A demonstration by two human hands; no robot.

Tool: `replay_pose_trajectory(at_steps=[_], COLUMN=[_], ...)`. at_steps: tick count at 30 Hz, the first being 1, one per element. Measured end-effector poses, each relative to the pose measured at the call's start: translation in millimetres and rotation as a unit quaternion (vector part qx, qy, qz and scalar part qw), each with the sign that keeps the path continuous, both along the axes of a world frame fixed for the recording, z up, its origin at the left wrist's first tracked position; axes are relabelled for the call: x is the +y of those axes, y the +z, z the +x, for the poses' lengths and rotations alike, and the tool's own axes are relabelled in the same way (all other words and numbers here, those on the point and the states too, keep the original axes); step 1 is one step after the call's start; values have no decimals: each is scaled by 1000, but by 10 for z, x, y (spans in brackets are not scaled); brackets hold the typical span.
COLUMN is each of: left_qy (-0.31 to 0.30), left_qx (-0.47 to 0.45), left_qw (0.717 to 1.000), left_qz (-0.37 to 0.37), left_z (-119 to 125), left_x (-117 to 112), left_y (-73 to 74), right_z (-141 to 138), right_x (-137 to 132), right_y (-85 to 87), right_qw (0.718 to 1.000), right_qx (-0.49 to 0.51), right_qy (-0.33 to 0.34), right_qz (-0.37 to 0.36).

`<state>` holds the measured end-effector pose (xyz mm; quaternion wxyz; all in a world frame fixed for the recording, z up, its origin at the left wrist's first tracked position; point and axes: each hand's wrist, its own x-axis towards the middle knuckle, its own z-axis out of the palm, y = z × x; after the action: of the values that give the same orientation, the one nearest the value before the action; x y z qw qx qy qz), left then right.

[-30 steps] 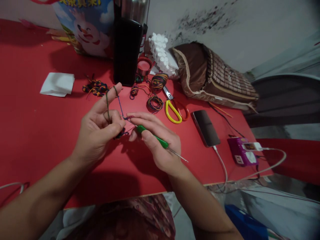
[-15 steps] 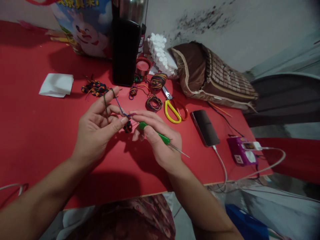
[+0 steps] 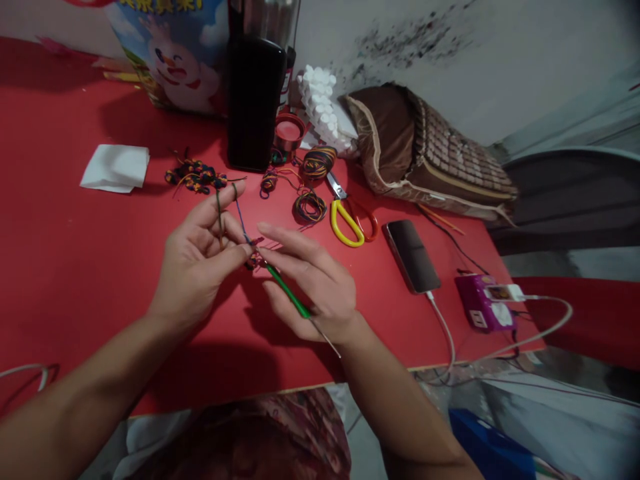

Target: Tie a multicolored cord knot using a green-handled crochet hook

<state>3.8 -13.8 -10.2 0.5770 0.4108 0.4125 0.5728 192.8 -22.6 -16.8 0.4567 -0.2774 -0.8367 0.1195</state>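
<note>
My left hand (image 3: 195,267) pinches a small dark, multicoloured crochet piece (image 3: 253,261) between thumb and fingers. Its raised index finger carries a strand of yarn (image 3: 241,217), green on one side and blue where it runs down to the piece. Across my right hand (image 3: 320,287) lies a crochet hook (image 3: 289,291) with a green handle, its thin metal rear end pointing toward my wrist. The right fingertips meet the piece beside the left thumb; the hook's front tip is hidden there. Both hands hover over the red table (image 3: 100,267).
Beyond my hands lie knotted multicoloured pieces (image 3: 195,177), a yarn ball (image 3: 319,162), a yarn coil (image 3: 309,208) and scissors (image 3: 347,223). A black phone (image 3: 255,107) stands upright at the back. On the right are a charging phone (image 3: 413,255), a purple box (image 3: 475,303) and a brown cushion (image 3: 430,147).
My right hand has turned, so the hook slants more steeply, its rear end swinging down and toward me. The piece and my left hand have shifted slightly toward me.
</note>
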Motion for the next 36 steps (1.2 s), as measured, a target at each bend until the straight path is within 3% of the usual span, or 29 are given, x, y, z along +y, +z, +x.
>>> replay_pose_trajectory(at_steps=[9,17,25,36], left_qy=[-13,-10,-27,-14], left_qx=[-32,-11,-2,16], left_qw=[999,1000,999,1000], left_qz=[-1,24,24,20], left_z=[-7,-14,-20,-42], left_x=[13,18,27,26], left_y=[-11,-34,-13,16], right_z=[-28,-50,-55,-30], right_x=[-2,-63,-48,-17], right_y=[-13,61,26,34], right_qw=[1000,990,996,985], right_qx=[2,47,34,65], right_qy=[9,10,-46,-20], right_qz=[-2,-133,-71,-157])
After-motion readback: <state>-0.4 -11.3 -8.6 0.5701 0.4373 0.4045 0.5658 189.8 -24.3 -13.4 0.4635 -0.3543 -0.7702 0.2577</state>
